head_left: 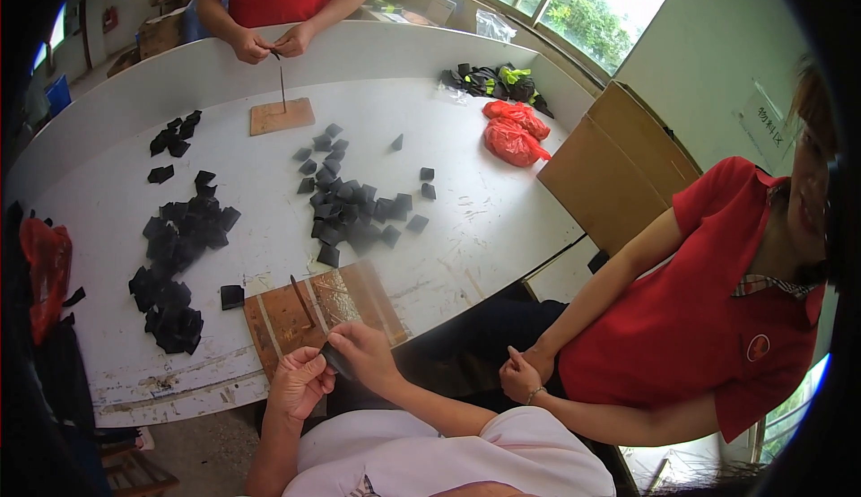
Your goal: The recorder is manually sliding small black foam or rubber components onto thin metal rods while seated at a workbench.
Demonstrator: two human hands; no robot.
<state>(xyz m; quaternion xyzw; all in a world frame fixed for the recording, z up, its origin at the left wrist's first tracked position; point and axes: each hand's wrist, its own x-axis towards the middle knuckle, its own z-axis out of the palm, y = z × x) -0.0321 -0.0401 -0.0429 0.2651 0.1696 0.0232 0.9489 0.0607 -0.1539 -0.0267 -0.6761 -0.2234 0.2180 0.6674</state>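
Note:
At the table's near edge, my left hand (301,384) and my right hand (364,353) meet over a small black fabric-like piece (339,362). The fingers of both are closed on it, and part of the piece is hidden behind them. Just beyond my hands lies a brown board (265,339) with pale tape strips. A thin dark upright rod (301,301) stands on that board. One black square piece (232,297) sits by the board's left corner. Farther off are a middle pile of similar black pieces (345,210) and a left pile (179,241).
Across the white table (448,255), a person's hands (273,45) work above another board (282,116) with a rod. Red plastic bags (516,134) and a black-and-green heap (498,82) lie far right. A cardboard box (619,170) and a person in red (691,335) are to my right.

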